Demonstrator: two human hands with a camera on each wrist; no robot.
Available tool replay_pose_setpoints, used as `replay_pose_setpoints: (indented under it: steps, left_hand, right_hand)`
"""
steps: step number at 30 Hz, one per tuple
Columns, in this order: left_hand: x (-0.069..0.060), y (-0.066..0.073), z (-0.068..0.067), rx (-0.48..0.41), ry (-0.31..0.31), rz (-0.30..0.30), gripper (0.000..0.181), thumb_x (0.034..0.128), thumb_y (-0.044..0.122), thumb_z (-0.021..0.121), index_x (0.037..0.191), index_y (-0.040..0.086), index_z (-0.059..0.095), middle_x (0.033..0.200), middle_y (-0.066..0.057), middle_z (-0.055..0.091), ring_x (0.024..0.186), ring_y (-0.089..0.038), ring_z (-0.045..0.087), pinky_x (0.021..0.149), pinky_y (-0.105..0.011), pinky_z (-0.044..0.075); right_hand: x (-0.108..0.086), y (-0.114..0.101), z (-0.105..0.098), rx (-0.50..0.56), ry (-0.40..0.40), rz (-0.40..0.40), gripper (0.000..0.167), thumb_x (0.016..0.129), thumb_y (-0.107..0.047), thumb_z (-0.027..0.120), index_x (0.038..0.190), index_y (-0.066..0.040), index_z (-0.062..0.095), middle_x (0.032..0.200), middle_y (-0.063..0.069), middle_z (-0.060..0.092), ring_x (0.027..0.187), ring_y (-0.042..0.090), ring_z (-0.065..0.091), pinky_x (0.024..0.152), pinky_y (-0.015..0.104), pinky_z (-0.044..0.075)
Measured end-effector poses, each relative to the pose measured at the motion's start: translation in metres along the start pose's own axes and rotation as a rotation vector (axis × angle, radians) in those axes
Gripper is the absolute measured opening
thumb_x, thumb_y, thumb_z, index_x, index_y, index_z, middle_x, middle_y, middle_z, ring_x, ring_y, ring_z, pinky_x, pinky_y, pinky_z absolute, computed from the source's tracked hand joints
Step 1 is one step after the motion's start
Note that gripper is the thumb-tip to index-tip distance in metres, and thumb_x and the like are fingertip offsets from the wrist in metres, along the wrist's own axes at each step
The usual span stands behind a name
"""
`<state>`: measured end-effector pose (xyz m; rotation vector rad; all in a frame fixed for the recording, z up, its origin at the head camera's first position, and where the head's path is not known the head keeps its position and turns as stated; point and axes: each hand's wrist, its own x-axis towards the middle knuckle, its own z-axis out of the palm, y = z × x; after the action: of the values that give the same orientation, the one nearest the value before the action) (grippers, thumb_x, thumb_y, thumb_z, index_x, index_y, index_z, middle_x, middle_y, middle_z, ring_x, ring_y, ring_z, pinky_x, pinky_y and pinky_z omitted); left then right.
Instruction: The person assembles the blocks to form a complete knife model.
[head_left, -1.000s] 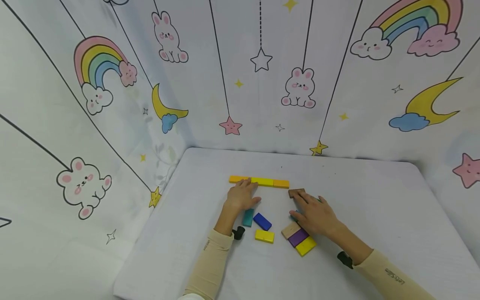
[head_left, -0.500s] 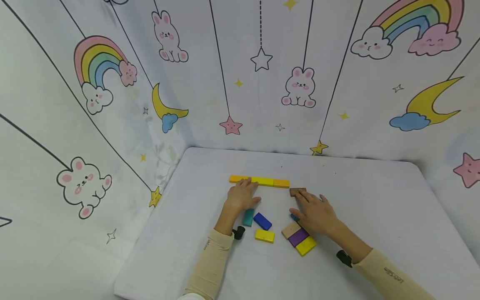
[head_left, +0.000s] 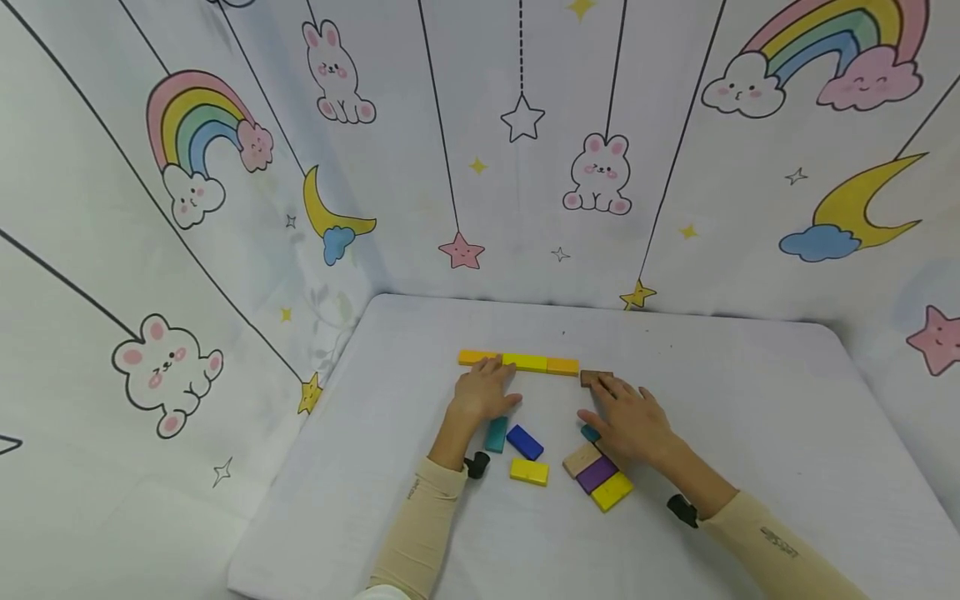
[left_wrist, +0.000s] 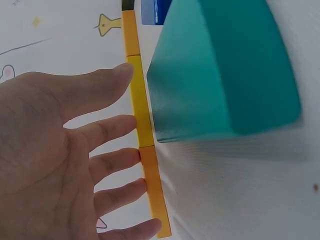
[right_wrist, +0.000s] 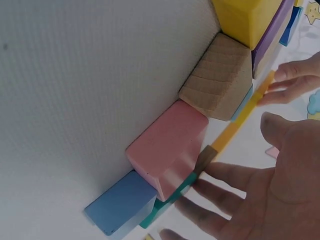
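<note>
Fingers (left_wrist: 112, 131) of the left hand (head_left: 480, 395), straight and spread, touch the row of orange and yellow blocks (head_left: 528, 363); just beyond its right end, the right hand (head_left: 632, 423), fingers loosely spread, touches the brown block (head_left: 588, 378).

High forward-down head view, close wrist views

In the head view, the wall (head_left: 480, 100) bears a rainbow (head_left: 202, 109) at ten o'clock, another rainbow (head_left: 847, 27) at two, a star (head_left: 939, 340) at three.

Lettering (head_left: 779, 542) on the right sleeve (head_left: 765, 562) seems to read "LetsSlim"; the left sleeve's (head_left: 416, 529) is too small.
</note>
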<state>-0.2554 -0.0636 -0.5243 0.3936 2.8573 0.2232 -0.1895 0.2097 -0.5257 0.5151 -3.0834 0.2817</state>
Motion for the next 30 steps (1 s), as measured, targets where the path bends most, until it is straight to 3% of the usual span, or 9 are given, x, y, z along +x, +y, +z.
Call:
replay_pose_setpoints:
  steps: [5, 11, 22, 30]
  left_hand:
    - [-0.002, 0.0, -0.001, -0.013, -0.024, -0.006, 0.069, 0.1016, 0.055, 0.061, 0.162, 0.027, 0.041, 0.173, -0.003, 0.024, 0.159, -0.028, 0.022, 0.122, -0.056, 0.032]
    - [-0.006, 0.003, -0.004, -0.017, -0.001, -0.005, 0.07, 0.1006, 0.055, 0.062, 0.161, 0.026, 0.043, 0.172, -0.004, 0.026, 0.159, -0.029, 0.022, 0.124, -0.059, 0.026]
    - [-0.012, 0.007, -0.01, -0.072, -0.008, 0.005, 0.07, 0.1, 0.053, 0.064, 0.16, 0.022, 0.045, 0.172, -0.008, 0.027, 0.158, -0.032, 0.022, 0.125, -0.06, 0.024]
    - [-0.007, 0.006, -0.005, -0.043, -0.017, -0.002, 0.072, 0.1008, 0.055, 0.062, 0.162, 0.023, 0.04, 0.173, -0.007, 0.023, 0.159, -0.031, 0.02, 0.125, -0.059, 0.023]
  right_hand:
    - [0.006, 0.003, 0.002, 0.008, 0.007, -0.023, 0.07, 0.104, -0.049, 0.06, 0.152, 0.002, 0.05, 0.154, 0.025, 0.048, 0.137, 0.045, 0.051, 0.111, 0.066, 0.042]
    - [0.012, 0.003, 0.002, 0.026, 0.014, -0.024, 0.069, 0.104, -0.047, 0.062, 0.154, -0.001, 0.048, 0.153, 0.025, 0.048, 0.127, 0.043, 0.058, 0.106, 0.059, 0.049]
    - [0.016, 0.006, 0.003, 0.032, 0.006, -0.025, 0.068, 0.105, -0.047, 0.059, 0.155, -0.003, 0.048, 0.153, 0.027, 0.047, 0.125, 0.045, 0.06, 0.103, 0.06, 0.052]
    - [0.019, 0.004, 0.001, 0.08, 0.023, -0.026, 0.064, 0.105, -0.042, 0.062, 0.155, -0.003, 0.049, 0.154, 0.025, 0.047, 0.129, 0.045, 0.058, 0.105, 0.06, 0.05]
